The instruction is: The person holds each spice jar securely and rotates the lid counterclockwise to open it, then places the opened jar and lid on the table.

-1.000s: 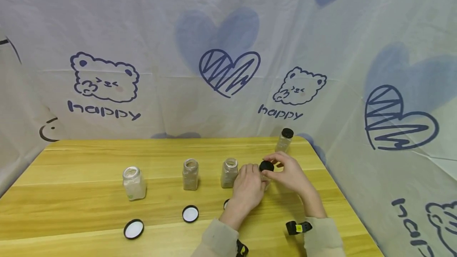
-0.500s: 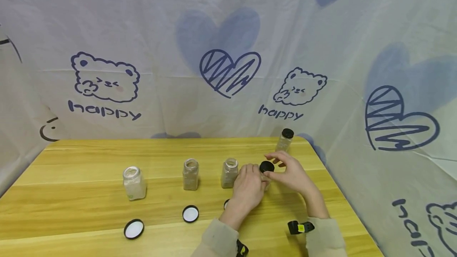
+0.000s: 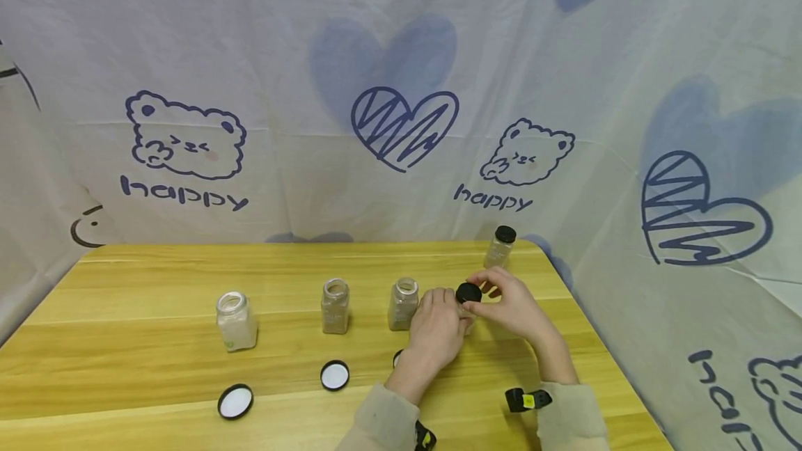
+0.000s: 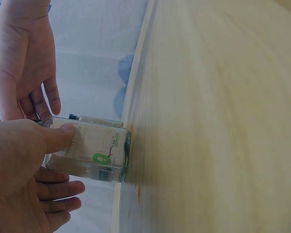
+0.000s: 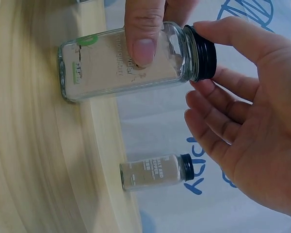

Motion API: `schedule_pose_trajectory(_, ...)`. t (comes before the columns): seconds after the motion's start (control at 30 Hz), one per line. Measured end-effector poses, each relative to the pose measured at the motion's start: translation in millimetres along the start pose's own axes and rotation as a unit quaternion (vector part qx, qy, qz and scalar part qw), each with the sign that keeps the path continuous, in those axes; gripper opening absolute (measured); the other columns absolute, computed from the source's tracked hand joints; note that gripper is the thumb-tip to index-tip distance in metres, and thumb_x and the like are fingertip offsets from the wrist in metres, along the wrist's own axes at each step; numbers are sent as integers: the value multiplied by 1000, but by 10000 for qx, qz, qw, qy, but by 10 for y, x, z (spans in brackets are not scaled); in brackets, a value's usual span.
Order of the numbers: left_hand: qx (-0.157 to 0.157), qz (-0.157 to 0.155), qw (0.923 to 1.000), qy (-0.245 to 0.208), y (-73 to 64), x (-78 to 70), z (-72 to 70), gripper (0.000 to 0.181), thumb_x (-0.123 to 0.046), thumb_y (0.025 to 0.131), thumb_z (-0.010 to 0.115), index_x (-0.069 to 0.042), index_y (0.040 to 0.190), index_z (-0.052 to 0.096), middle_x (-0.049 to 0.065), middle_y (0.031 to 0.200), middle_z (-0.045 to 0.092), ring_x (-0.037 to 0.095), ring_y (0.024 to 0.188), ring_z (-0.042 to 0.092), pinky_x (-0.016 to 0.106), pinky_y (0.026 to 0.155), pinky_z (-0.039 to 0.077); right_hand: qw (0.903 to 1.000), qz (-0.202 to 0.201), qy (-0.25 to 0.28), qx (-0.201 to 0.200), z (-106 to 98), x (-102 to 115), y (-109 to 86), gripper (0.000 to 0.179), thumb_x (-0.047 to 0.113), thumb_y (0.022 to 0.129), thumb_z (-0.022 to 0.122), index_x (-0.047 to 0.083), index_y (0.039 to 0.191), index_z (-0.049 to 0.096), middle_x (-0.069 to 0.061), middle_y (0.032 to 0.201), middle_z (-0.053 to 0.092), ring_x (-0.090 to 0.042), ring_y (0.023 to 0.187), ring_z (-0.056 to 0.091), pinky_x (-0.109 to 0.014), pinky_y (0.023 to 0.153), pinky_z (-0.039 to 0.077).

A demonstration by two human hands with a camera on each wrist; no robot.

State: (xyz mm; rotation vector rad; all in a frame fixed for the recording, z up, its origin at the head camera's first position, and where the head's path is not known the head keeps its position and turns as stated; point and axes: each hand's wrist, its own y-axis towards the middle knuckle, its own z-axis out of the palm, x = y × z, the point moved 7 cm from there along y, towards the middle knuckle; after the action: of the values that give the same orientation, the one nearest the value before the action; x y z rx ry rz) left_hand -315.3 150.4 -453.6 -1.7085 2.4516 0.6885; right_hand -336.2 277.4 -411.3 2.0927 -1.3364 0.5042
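Observation:
A square glass spice jar [image 5: 104, 65] of pale powder stands upright on the table, its label partly reading "Onion" in the left wrist view. My left hand [image 3: 436, 329] grips the jar's body, with the thumb across the label. At the jar's top, my right hand [image 3: 512, 306] pinches the black lid [image 3: 468, 292] between thumb and fingers. The lid sits on the jar's neck. Just left of my left hand is an uncapped jar [image 3: 402, 305] of brownish powder, and a lid [image 3: 397, 358] is mostly hidden by that wrist.
Two more uncapped jars, one of brownish powder [image 3: 335, 306] and one paler [image 3: 236, 322], stand further left. Before them lie two upturned black lids [image 3: 335, 375] [image 3: 235, 401] with white liners. A capped jar [image 3: 499, 249] stands near the back right corner. Printed cloth hangs behind the table.
My right fingers opened slightly away from the lid's far side, then closed back onto it. The left hand and the jar have stayed in place.

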Motion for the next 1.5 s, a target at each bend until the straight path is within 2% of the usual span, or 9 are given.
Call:
schedule_pose_trajectory(0.2,47,1,10000,36,0,-5,1,57,-44,100,69,1,133,57,12,120,62,26,116,58,36,102,52,9999,-117,-10,89,2,40,-6,38,8,86,83,4,123,72,-8,113,67,-29,98,62,-53,85,56)
schedule_pose_trajectory(0.43,98,29,9998,188,7,-3,20,58,-43,100,69,1,136,56,12,122,62,26,117,58,35,103,52,9995,-251,-97,173,27,84,0,43,5,86,80,6,128,71,-10,125,68,-27,102,62,-49,86,56)
schedule_pose_trajectory(0.67,40,45,9999,156,9,-3,16,58,-42,100,70,2,135,57,13,121,62,26,116,58,35,102,52,9993,-336,-12,140,22,89,3,45,8,89,80,7,133,69,-11,132,67,-32,111,62,-55,90,55)
schedule_pose_trajectory(0.87,-40,110,9998,173,1,-9,3,57,-42,99,72,2,133,58,12,119,63,26,114,59,35,100,54,9997,-217,-35,-68,-11,32,7,42,13,88,84,8,127,70,-8,123,67,-28,104,62,-49,87,56)
schedule_pose_trajectory(1.07,1,96,9998,154,1,-13,2,57,-44,100,70,1,133,58,12,118,63,25,113,59,34,98,54,10000,-79,-15,12,0,4,7,39,16,86,86,6,122,72,-7,116,67,-31,101,61,-53,86,56)
schedule_pose_trajectory(1.23,73,41,9999,113,1,-9,8,57,-45,100,69,1,133,58,12,118,62,25,113,58,34,99,54,10000,-11,-25,48,8,7,7,40,16,86,87,6,122,72,-6,114,67,-29,101,60,-55,87,56)
schedule_pose_trajectory(1.5,94,73,9998,157,5,-12,5,58,-46,101,67,1,133,58,12,119,63,25,114,58,34,100,53,9998,-134,-148,51,12,57,3,40,15,87,86,8,124,73,-7,118,69,-27,103,61,-53,87,56)
